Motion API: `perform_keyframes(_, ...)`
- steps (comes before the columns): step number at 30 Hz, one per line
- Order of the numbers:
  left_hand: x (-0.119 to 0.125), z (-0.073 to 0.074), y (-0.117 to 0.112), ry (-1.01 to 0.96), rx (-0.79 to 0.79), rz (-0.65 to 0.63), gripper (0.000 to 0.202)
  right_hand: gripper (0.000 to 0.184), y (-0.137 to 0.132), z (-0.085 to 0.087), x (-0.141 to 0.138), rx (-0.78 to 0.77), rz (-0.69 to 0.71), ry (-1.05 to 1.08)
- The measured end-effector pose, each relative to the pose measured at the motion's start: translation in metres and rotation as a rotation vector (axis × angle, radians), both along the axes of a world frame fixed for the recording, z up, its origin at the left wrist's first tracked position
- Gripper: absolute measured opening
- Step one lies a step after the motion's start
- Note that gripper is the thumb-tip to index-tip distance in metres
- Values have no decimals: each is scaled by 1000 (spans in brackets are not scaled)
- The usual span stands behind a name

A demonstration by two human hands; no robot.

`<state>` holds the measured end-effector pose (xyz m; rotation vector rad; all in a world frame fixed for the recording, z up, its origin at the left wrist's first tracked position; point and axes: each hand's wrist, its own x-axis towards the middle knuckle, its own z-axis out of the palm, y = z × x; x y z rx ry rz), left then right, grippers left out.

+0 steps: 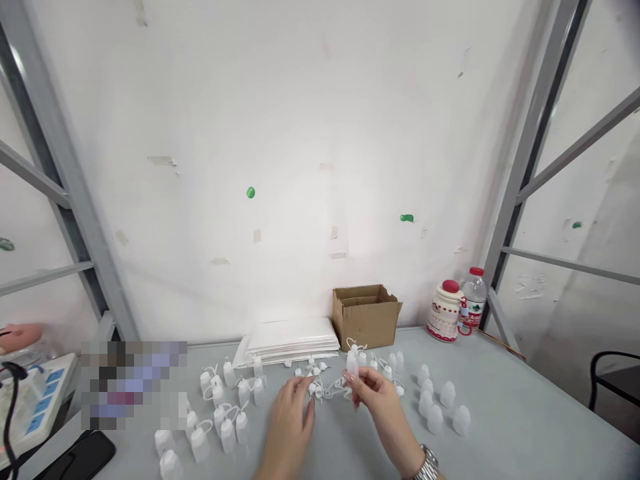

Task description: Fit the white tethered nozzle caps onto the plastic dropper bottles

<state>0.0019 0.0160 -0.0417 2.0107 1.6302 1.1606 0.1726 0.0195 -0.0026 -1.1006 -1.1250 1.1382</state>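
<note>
My right hand (373, 393) pinches a small translucent white squeeze bottle (353, 363) and keeps it upright, just off the table. At its top are a white cap and a looped strap. My left hand (291, 410) is beside it, thumb and forefinger closing around a small white needle-tip cap (312, 387); the fingers partly hide it. A tangle of white caps with straps (333, 388) lies between the two hands. To the left stand several bottles with caps and straps (227, 435). On the right, several translucent bottles (435, 419) without straps stand on the grey table.
Behind the hands are a stack of white sheets (295, 337) and an open cardboard box (370, 323). A red-lidded jar (443, 313) and a clear plastic bottle (474, 293) stand at the back right. A black phone (83, 457) and a power strip (43, 403) are at left.
</note>
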Motion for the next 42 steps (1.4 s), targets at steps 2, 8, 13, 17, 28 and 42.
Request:
perform_keyframes(2,1,-6,2,220,47,-56,39,29,-1,2,1,0,-14,13)
perform_keyframes(8,4,-14,7,492,103,-66,45,30,-3,0,-2,-8,26,30)
perform_keyframes(13,2,-18,9,448,128,-31,40,35,-2,-4,-5,-26,64,49)
perform_keyframes(17,-3,-20,11,346,29,-45,40,39,-1,-6,-7,-39,87,52)
perform_keyframes(28,-8,-12,14,40,-161,-45,27,46,-3,-8,-13,-69,133,6)
perform_keyframes(42,-11,-17,18,57,-166,-26,24,46,-1,-15,-14,-69,155,-26)
